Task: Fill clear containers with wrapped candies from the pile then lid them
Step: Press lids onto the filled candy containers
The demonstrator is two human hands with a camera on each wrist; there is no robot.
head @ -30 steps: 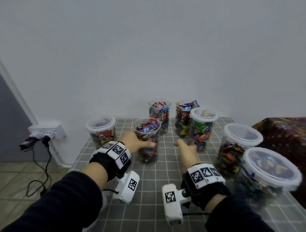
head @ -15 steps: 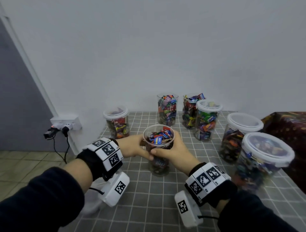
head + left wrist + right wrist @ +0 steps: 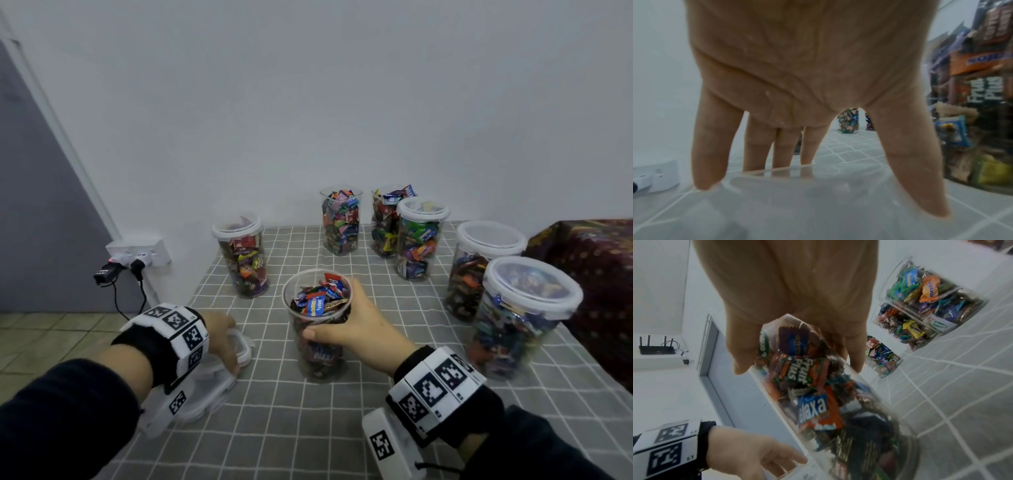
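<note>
Left hand [image 3: 219, 337] now off cup [image 3: 317, 329], down on lid [image 3: 239, 346] at table's [image 3: 342, 428] left edge, fingers spread, grasp unclear. Right hand [image 3: 356, 325] alone gripping filled cup, table center. Lidding next, likely.

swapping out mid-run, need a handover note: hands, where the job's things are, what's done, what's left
Right hand grips the open clear plastic container of wrapped candies, standing on the grey checked tablecloth.
Left hand rests on a stack of clear plastic lids at the table's left edge; fingers straight over the top lid, nothing lifted.
Done: four containers carry lids; the held one looks full.
Left: lid the held container, then the two open ones at the back. No candy pile is in view.
</note>
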